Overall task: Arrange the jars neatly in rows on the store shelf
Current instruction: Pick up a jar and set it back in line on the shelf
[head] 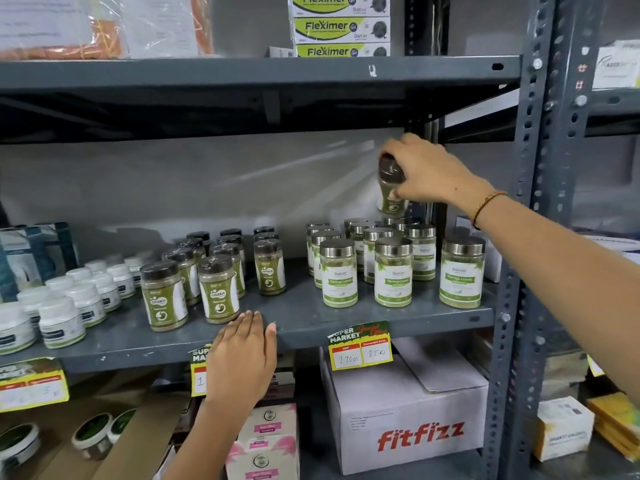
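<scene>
My right hand (427,173) is raised above the back right of the grey shelf (301,320) and grips a brown-lidded green-label jar (391,188) by its lid and shoulder, tilted in the air. Below it stand several silver-lidded Moringa jars (393,271) in loose rows, one (461,271) apart at the right. Further left, several brown-lidded Caska jars (219,289) stand in three rows. My left hand (242,355) lies flat on the shelf's front edge, fingers together, holding nothing.
White-lidded small tubs (62,320) fill the shelf's left end. A steel upright (523,237) bounds the right side. The upper shelf (259,72) hangs low overhead with Fleximer boxes (341,27). Below sit a Fitfizz carton (412,420) and pink boxes (265,441).
</scene>
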Demonstrator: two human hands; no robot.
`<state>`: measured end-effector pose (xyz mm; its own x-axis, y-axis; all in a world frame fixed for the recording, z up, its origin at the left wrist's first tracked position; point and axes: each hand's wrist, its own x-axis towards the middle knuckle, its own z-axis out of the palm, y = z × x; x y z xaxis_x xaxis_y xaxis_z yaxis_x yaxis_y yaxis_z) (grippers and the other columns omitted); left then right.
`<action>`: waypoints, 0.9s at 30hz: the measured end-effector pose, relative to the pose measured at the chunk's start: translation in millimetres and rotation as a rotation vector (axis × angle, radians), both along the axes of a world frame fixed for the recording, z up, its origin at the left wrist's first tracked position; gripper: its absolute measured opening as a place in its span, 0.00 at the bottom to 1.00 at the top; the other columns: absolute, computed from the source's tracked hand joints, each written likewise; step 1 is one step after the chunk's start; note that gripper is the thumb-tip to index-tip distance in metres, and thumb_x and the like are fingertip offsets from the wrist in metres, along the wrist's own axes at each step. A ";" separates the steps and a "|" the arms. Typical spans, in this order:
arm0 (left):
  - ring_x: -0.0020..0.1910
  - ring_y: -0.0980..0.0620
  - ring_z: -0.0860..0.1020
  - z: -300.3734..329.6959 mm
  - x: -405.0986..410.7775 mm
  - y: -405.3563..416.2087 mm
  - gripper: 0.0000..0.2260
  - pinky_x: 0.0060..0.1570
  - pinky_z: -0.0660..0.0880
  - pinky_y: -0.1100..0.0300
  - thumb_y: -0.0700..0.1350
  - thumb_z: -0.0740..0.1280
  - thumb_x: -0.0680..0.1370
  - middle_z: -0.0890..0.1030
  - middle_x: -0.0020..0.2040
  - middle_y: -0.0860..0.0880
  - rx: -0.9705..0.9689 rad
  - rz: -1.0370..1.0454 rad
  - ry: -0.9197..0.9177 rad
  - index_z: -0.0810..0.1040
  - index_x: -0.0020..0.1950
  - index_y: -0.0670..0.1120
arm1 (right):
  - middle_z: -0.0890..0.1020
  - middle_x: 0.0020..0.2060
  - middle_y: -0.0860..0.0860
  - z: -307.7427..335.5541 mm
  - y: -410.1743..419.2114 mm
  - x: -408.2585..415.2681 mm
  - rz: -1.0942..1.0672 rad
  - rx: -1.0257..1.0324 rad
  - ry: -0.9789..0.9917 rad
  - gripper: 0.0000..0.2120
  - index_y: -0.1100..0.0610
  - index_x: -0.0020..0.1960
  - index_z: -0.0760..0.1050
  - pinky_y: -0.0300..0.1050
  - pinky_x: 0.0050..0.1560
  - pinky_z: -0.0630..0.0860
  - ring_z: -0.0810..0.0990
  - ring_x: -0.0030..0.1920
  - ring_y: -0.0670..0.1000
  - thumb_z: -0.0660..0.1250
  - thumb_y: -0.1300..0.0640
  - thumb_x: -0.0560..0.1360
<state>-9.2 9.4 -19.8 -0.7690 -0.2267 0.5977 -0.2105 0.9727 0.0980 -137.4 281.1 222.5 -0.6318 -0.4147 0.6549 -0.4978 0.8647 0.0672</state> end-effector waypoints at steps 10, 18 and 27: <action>0.62 0.45 0.77 -2.1 -2.7 -0.2 0.24 0.64 0.72 0.50 0.54 0.51 0.80 0.81 0.60 0.42 0.018 0.002 0.021 0.77 0.62 0.40 | 0.76 0.63 0.52 -36.5 -110.3 27.4 0.448 -0.204 -0.304 0.35 0.51 0.67 0.70 0.44 0.57 0.70 0.73 0.60 0.51 0.81 0.53 0.63; 0.62 0.46 0.76 -4.1 -4.1 -2.9 0.23 0.64 0.72 0.51 0.54 0.52 0.81 0.80 0.61 0.42 0.002 0.005 0.036 0.77 0.63 0.41 | 0.79 0.64 0.51 -83.9 -166.7 8.4 0.479 -0.076 -0.522 0.34 0.51 0.66 0.73 0.46 0.56 0.73 0.77 0.61 0.53 0.81 0.53 0.64; 0.64 0.48 0.75 -6.3 -7.6 -6.3 0.24 0.65 0.70 0.53 0.55 0.50 0.81 0.79 0.63 0.44 -0.009 -0.003 0.053 0.76 0.64 0.42 | 0.76 0.67 0.50 -92.9 -182.7 -9.0 0.479 -0.047 -0.655 0.34 0.51 0.68 0.74 0.46 0.62 0.71 0.74 0.65 0.53 0.81 0.55 0.65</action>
